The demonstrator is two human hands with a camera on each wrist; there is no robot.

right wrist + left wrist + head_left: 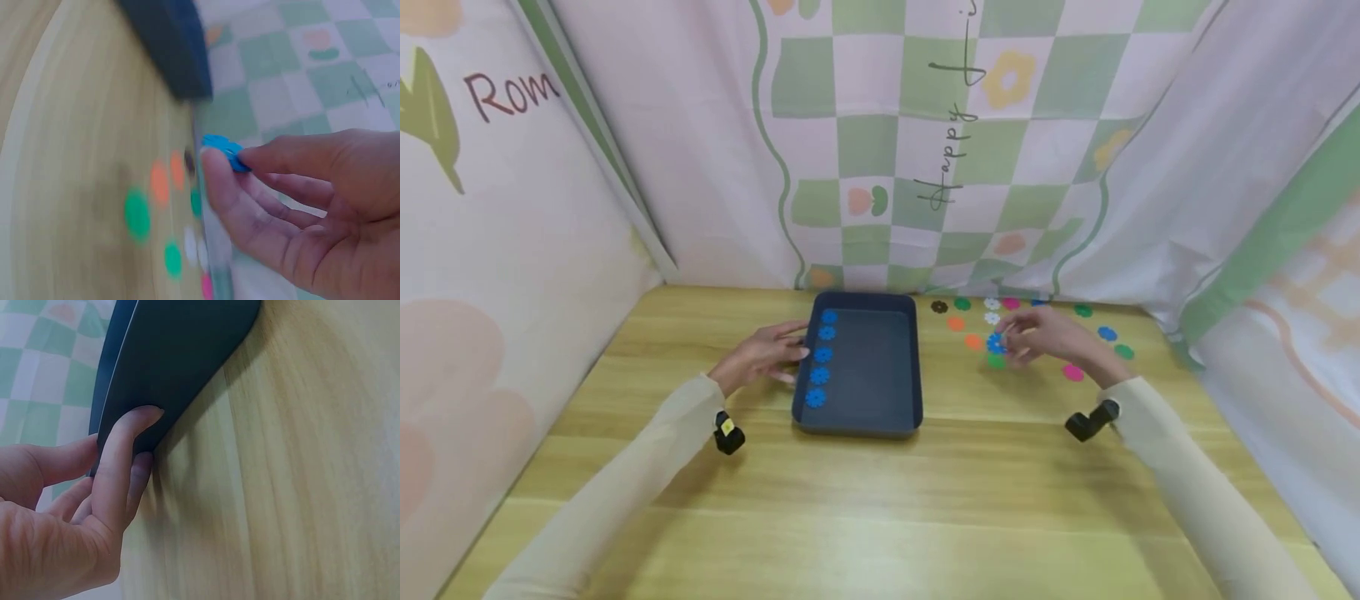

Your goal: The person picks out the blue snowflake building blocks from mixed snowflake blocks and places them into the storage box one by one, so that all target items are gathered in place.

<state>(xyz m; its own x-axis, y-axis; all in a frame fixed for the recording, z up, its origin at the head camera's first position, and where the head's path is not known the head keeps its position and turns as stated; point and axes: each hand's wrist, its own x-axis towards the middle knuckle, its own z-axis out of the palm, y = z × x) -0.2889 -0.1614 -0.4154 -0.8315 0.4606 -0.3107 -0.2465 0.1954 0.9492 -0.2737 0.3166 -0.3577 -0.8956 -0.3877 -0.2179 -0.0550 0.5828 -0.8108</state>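
While my right hand [1047, 337] pinches a blue flower disc [996, 342] between thumb and forefinger just above the worktop [880, 500], my left hand [760, 357] rests with nearly straight fingers [119, 469] against the outer left wall of the dark tray [859, 421], steadying it without gripping. The right wrist view confirms the pinch: the blue disc [225, 152] sits at my fingertips, the other fingers loosely spread beneath it.

Step in hand, as I judge it: lifting a blue disc out of the scattered pile, to join the column of five blue discs [822, 357] lying along the tray's left inner edge. The next move, by my estimate, calls for carrying the disc leftward over the tray's right wall and across its bare floor; whether it belongs at the end of the column or at the start of a second one I cannot tell.

Surroundings: loose discs in orange [973, 341], green [996, 362], pink [1072, 372], white [992, 317], a very dark colour [939, 307] and more blue [1107, 333] lie on the worktop to the right of the tray, several just beside my right hand. A checked green-and-white curtain [925, 142] hangs behind.

In the way: the tray's raised right wall must be cleared, and the neighbouring green and orange discs lie close enough to be brushed by my fingers.
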